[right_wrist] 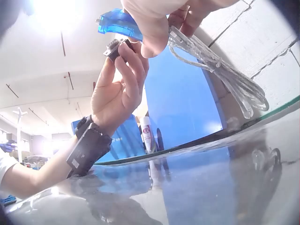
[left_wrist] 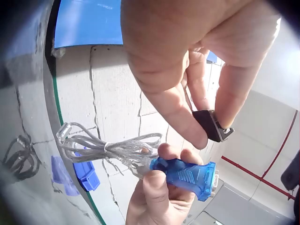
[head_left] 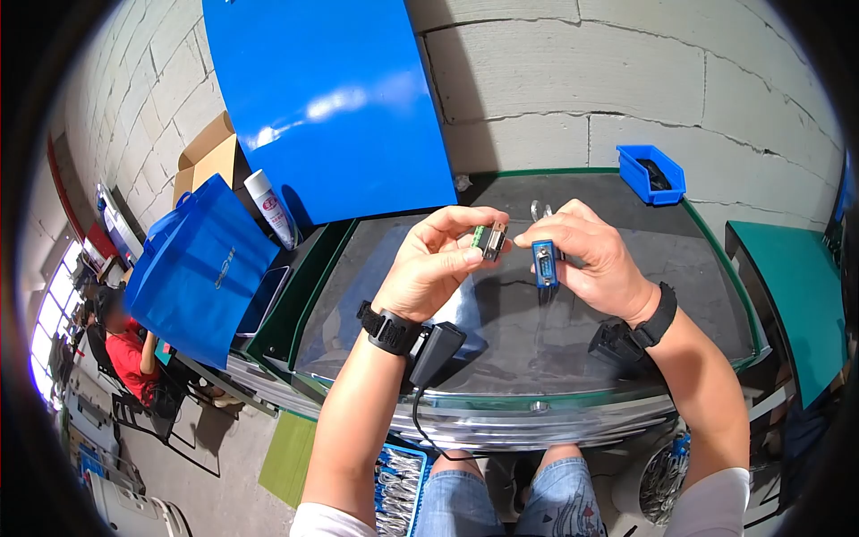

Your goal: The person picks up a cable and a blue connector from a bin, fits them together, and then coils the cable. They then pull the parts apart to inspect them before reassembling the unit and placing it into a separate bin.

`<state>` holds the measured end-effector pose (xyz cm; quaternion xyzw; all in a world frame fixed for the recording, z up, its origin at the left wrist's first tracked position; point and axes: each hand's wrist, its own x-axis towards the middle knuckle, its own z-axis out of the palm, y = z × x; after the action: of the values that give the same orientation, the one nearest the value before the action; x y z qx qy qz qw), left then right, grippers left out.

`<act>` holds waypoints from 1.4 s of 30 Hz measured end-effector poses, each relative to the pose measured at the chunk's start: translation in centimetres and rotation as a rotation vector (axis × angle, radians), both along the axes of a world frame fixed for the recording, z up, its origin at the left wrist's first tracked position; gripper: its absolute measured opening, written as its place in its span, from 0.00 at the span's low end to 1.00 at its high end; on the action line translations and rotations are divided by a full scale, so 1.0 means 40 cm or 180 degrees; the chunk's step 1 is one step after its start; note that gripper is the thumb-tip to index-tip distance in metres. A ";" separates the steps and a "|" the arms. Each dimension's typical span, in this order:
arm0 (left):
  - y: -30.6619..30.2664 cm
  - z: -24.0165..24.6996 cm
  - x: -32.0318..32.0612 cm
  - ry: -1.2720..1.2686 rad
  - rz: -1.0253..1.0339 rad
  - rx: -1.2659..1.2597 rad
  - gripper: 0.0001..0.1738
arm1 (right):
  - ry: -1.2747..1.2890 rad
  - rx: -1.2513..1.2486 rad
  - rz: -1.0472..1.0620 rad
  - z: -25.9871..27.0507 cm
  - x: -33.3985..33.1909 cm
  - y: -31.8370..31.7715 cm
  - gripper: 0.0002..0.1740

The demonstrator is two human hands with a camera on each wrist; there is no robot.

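Observation:
My left hand [head_left: 416, 273] pinches a small black D-sub serial connector [head_left: 492, 242] between thumb and fingertips; a green terminal block [head_left: 478, 236] shows at its back. Just to the right, my right hand [head_left: 595, 255] grips a translucent blue serial adapter [head_left: 544, 264], its pin face turned toward the head camera. In the left wrist view, a tied coil of clear grey cable [left_wrist: 108, 147] hangs from the adapter's rear end. The connector and adapter are held close together above the dark worktable [head_left: 376, 313], with a small gap between them in the head view.
A blue panel [head_left: 331, 107] leans on the block wall behind the table. Spray can [head_left: 271, 208] and blue bag [head_left: 201, 268] stand at left, a blue bin [head_left: 650, 174] at back right. Below are a crate of cables [head_left: 400, 492] and a bucket [head_left: 658, 488]. Someone in red sits far left.

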<state>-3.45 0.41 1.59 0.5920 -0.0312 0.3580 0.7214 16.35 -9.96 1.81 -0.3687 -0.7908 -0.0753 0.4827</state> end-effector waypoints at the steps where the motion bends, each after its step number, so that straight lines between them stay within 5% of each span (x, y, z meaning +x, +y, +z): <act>1: 0.001 -0.003 0.001 0.0004 0.0000 -0.0003 0.21 | 0.0004 -0.0003 0.0000 0.001 -0.003 -0.002 0.26; 15: 0.006 -0.002 0.003 -0.0176 -0.0028 0.0154 0.20 | -0.0728 0.0102 -0.0638 0.014 -0.012 -0.016 0.27; 42: 0.005 -0.010 0.016 -0.0092 0.0409 0.0582 0.19 | -0.0939 0.0168 -0.0867 0.012 -0.017 -0.020 0.25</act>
<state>-2.80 0.61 1.18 0.6509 -0.0361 0.4076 0.6395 15.66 -10.76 2.31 -0.4445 -0.7935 -0.2138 0.3566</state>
